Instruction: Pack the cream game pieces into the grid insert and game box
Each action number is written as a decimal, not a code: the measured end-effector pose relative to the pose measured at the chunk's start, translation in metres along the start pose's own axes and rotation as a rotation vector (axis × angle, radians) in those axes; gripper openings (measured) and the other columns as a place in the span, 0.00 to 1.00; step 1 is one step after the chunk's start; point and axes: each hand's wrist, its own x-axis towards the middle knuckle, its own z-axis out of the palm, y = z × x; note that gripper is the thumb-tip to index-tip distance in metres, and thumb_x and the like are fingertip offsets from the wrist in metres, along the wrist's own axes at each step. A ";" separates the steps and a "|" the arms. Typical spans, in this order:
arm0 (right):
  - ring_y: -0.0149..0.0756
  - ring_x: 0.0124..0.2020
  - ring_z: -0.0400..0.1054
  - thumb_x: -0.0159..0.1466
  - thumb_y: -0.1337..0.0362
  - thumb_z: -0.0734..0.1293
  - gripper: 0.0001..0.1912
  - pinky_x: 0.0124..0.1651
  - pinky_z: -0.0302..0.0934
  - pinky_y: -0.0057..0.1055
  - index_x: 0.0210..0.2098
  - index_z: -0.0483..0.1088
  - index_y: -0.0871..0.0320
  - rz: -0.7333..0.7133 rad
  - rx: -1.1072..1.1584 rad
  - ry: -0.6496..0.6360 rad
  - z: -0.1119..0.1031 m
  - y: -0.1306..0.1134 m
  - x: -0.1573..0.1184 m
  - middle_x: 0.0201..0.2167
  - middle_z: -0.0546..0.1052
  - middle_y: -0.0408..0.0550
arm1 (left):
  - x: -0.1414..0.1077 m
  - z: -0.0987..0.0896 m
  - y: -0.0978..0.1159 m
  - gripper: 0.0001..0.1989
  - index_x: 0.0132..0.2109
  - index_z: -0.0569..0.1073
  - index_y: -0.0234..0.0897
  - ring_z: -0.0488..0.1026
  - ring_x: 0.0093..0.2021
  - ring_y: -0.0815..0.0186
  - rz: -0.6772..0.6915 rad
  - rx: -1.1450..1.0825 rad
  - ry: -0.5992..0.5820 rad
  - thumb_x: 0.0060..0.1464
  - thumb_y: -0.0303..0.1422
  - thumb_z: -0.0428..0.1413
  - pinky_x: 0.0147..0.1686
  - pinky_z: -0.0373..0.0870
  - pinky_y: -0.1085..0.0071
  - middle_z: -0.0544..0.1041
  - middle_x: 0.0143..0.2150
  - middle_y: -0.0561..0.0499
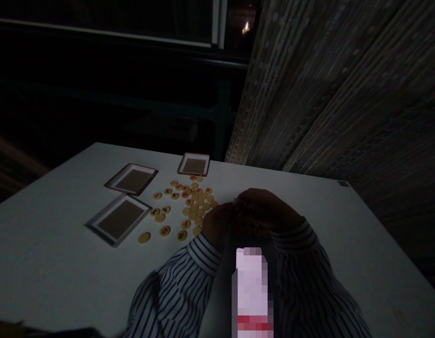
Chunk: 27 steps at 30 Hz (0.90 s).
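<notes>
In the dim head view, my left hand [217, 219] and my right hand [268, 206] meet above the white table, their fingers closed together. A small pale bit of something shows between the fingertips, too dark to name. Just left of my hands lie many round Chinese chess pieces [192, 216], some with red or black characters up, others blank side up. A few discs, partly in shadow, appear under my right hand. Both forearms wear blue-striped sleeves.
Three shallow rectangular trays or lids stand left of and behind the pieces: one at front left [118, 219], one behind it [131, 179], one at the back [194, 164]. A pixelated pink-white patch [252, 286] lies between my forearms. A curtain [309, 84] hangs beyond the table [69, 188].
</notes>
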 end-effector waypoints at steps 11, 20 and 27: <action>0.35 0.37 0.69 0.59 0.62 0.60 0.14 0.36 0.59 0.28 0.42 0.70 0.57 0.141 -0.071 -0.091 0.003 0.032 -0.008 0.38 0.75 0.49 | 0.005 -0.003 -0.007 0.11 0.36 0.74 0.33 0.74 0.36 0.64 -0.033 0.132 0.158 0.49 0.35 0.51 0.37 0.71 0.68 0.78 0.35 0.45; 0.37 0.37 0.69 0.58 0.62 0.60 0.12 0.35 0.59 0.28 0.39 0.70 0.56 0.134 -0.116 -0.172 0.016 0.036 -0.005 0.36 0.75 0.49 | 0.004 -0.002 -0.007 0.10 0.34 0.74 0.35 0.73 0.32 0.66 -0.013 0.160 0.183 0.49 0.34 0.51 0.33 0.71 0.70 0.78 0.31 0.48; 0.36 0.36 0.69 0.57 0.64 0.61 0.11 0.36 0.59 0.28 0.36 0.72 0.59 0.111 -0.138 -0.201 0.024 0.036 -0.002 0.35 0.75 0.51 | 0.004 -0.002 -0.003 0.08 0.33 0.74 0.36 0.74 0.33 0.66 -0.029 0.167 0.191 0.48 0.33 0.52 0.33 0.71 0.70 0.78 0.31 0.49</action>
